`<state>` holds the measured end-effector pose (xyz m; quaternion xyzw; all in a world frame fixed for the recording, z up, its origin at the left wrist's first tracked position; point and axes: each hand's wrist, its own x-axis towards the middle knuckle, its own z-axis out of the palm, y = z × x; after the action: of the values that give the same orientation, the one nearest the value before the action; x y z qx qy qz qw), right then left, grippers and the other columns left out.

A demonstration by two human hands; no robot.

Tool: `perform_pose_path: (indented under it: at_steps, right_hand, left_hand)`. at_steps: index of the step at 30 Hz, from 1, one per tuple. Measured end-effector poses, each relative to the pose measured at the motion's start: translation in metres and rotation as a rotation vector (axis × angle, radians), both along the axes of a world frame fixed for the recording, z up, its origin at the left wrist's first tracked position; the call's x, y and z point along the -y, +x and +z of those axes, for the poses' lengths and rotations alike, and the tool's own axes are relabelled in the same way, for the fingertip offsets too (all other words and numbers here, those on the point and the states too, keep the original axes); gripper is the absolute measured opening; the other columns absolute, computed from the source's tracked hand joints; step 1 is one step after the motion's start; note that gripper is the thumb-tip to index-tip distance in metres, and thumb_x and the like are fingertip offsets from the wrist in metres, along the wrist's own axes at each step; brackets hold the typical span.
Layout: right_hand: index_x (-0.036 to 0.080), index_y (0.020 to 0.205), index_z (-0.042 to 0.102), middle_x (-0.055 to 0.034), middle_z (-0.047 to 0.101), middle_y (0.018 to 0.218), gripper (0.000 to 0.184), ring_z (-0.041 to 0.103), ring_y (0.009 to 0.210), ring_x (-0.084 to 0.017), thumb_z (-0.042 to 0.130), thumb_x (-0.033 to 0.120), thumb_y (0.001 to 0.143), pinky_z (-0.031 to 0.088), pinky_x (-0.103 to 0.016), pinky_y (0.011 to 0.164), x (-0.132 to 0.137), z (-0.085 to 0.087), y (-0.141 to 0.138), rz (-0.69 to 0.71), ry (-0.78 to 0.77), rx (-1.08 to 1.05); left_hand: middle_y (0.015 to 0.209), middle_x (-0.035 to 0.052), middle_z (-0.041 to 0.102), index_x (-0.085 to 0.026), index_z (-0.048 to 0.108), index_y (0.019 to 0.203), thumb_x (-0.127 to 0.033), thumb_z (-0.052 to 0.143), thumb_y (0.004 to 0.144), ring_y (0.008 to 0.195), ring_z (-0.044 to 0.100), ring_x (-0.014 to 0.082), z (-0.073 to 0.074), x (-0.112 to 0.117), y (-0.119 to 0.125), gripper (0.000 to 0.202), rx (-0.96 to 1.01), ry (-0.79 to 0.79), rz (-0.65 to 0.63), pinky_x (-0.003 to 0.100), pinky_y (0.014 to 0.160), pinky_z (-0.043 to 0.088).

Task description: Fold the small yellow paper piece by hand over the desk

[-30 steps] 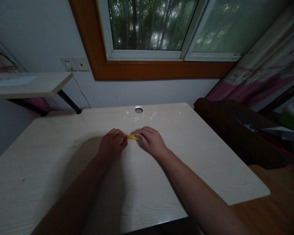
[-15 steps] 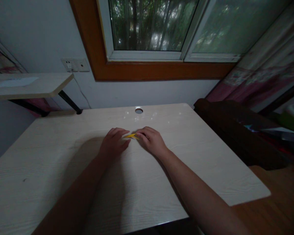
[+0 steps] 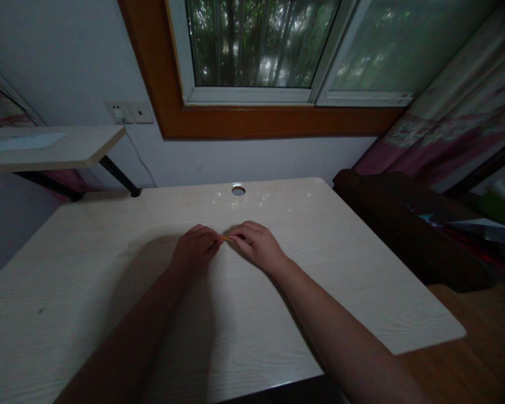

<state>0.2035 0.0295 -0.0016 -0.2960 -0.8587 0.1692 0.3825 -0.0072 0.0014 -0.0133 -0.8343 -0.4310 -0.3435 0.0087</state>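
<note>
While both hands meet over the far half of the pale wood-grain tabletop [image 3: 353, 303], a small, thin, bright-yellow folded-looking piece [image 3: 228, 239] bridges the gap between them. Material: possibly paper; too small to tell. Bare left hand [image 3: 196, 247]: thumb and fingertips pinched together on the piece's left end. Bare right hand [image 3: 256, 247]: thumb and fingers closed on its right end. Most of the piece is hidden by fingers.

Risks (judged): with so little showing, a slight slip of either pinch could let an end spring loose. Uneven pull between the hands could skew or tear it, if it is paper. Dim light and the left arm's shadow could hide a misalignment.

Edges and room: the far edge lies beyond the hands, with a round cable hole [image 3: 238, 191] near its middle. The black metal shelf leg [image 3: 122, 177] stands at the far-left part, well apart from the left hand. Widest sideways room is toward the left edge; surface also shows toward the right edge. The right forearm crosses the near edge, so low elbow movement there may rub.
</note>
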Motion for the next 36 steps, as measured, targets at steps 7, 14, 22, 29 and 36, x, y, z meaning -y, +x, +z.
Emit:
perform_pose_path:
  at_steps: [7, 14, 22, 29, 36]
  right_hand:
    - [0.019, 0.093, 0.068, -0.0055, 0.069, 0.086, 0.015, 0.061, 0.081, -0.016, 0.055, 0.027, 0.094, 0.047, -0.028, 0.075, -0.0039, 0.0007, 0.0028, -0.049, -0.048, -0.037]
    - [0.021, 0.096, 0.070, -0.0051, 0.070, 0.089, 0.014, 0.062, 0.083, -0.016, 0.058, 0.027, 0.092, 0.048, -0.028, 0.075, -0.0061, -0.0010, 0.0025, -0.052, -0.112, -0.055]
    - [0.021, 0.108, 0.067, -0.0052, 0.067, 0.091, 0.022, 0.061, 0.081, -0.015, 0.060, 0.021, 0.087, 0.048, -0.028, 0.076, -0.0020, -0.0023, 0.0005, 0.043, -0.127, -0.035]
    - [0.021, 0.098, 0.070, -0.0053, 0.068, 0.087, 0.016, 0.061, 0.081, -0.015, 0.058, 0.029, 0.093, 0.047, -0.027, 0.075, -0.0031, -0.0024, 0.0003, 0.044, -0.146, -0.024]
    - [0.019, 0.091, 0.070, -0.0029, 0.066, 0.081, 0.013, 0.059, 0.071, -0.012, 0.060, 0.027, 0.091, 0.045, -0.023, 0.066, -0.0024, -0.0050, -0.0002, 0.021, -0.196, -0.054]
  left_hand:
    - [0.083, 0.0040, 0.072, -0.019, 0.069, 0.086, -0.026, 0.057, 0.091, 0.078, 0.063, 0.0171, -0.0006, -0.0021, -0.0033, 0.015, 0.027, -0.006, 0.044, 0.032, 0.078, 0.050]
    - [0.082, 0.0034, 0.071, -0.019, 0.069, 0.086, -0.025, 0.058, 0.090, 0.078, 0.063, 0.0168, 0.0004, -0.0023, -0.0038, 0.013, 0.056, -0.053, 0.042, 0.031, 0.077, 0.050]
    - [0.083, 0.0034, 0.071, -0.020, 0.069, 0.085, -0.026, 0.057, 0.090, 0.079, 0.063, 0.0166, -0.0010, -0.0016, -0.0018, 0.014, 0.070, -0.064, 0.042, 0.031, 0.078, 0.050]
    - [0.082, 0.0032, 0.070, -0.020, 0.068, 0.086, -0.027, 0.057, 0.090, 0.080, 0.062, 0.0171, 0.0001, -0.0006, -0.0006, 0.014, 0.074, -0.166, 0.038, 0.031, 0.078, 0.049]
    - [0.081, 0.0027, 0.068, -0.021, 0.068, 0.086, -0.031, 0.058, 0.090, 0.077, 0.063, 0.0159, 0.0004, 0.0001, 0.0002, 0.015, 0.164, -0.225, 0.006, 0.028, 0.072, 0.049]
